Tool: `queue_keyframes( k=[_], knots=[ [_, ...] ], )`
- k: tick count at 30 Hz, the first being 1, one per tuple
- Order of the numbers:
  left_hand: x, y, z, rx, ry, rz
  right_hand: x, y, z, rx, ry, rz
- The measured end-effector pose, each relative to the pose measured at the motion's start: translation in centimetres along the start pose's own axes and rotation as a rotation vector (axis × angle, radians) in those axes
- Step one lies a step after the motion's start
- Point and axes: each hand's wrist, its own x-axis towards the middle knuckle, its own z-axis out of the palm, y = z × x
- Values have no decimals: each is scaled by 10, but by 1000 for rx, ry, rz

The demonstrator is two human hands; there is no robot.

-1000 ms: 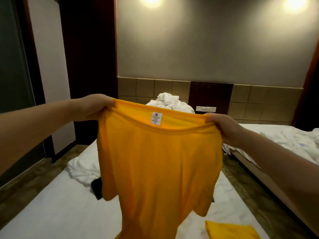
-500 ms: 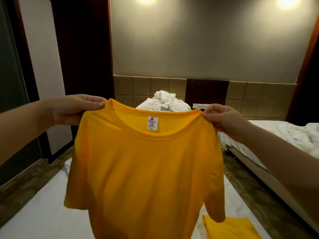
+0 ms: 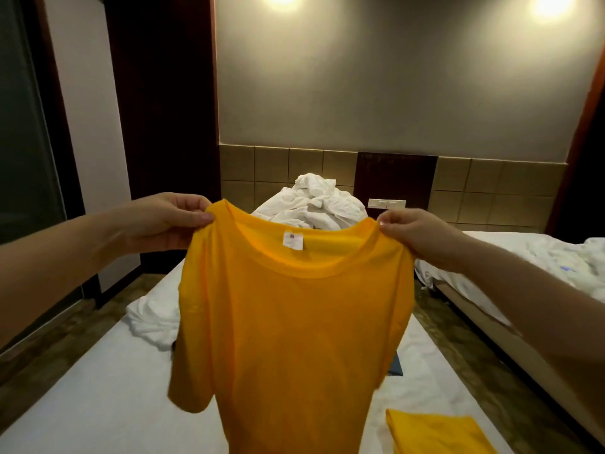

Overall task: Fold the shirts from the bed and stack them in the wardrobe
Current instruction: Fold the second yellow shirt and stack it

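An orange T-shirt [image 3: 294, 329] hangs in the air in front of me, above the bed [image 3: 82, 404]. Its white neck label faces me. My left hand [image 3: 163, 221] pinches its left shoulder. My right hand [image 3: 415, 234] pinches its right shoulder. Both sleeves droop down at the sides. A second orange shirt [image 3: 435, 434], folded flat, lies on the white sheet at the lower right. No wardrobe is in view.
A heap of white bedding [image 3: 314, 204] is piled at the head of the bed, and more white cloth [image 3: 150, 319] lies at its left edge. A dark flat object [image 3: 396, 365] peeks out behind the shirt. A second bed [image 3: 523, 257] stands to the right across a narrow floor gap.
The shirt, bunched a second ago, was spread wide between my hands and has now drawn in slightly, its sleeves hanging lower. The view has tilted down a little.
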Motion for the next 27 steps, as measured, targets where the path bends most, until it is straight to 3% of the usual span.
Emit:
queue_keyframes(
  k=[2,5,10,15,17,20,24,27],
  knots=[
    [0,-5,-3,27,39,-2,-5,7,-11,163,-316,200],
    [-1,-5,-2,62,22,-11,-11,20,-16,170,-469,343],
    [-4,4,9,161,34,-29,-11,22,-8,242,-324,313],
    [-8,24,14,108,353,59,-11,6,-16,664,-138,208],
    [-8,26,17,171,436,61,-11,-1,-17,604,-128,203],
    [-10,22,25,304,424,17,-9,-8,-13,397,-102,205],
    [-13,30,25,267,512,55,-7,-13,-17,319,-64,197],
    [-16,31,26,300,487,25,-8,-15,-19,177,-82,173]
  ],
)
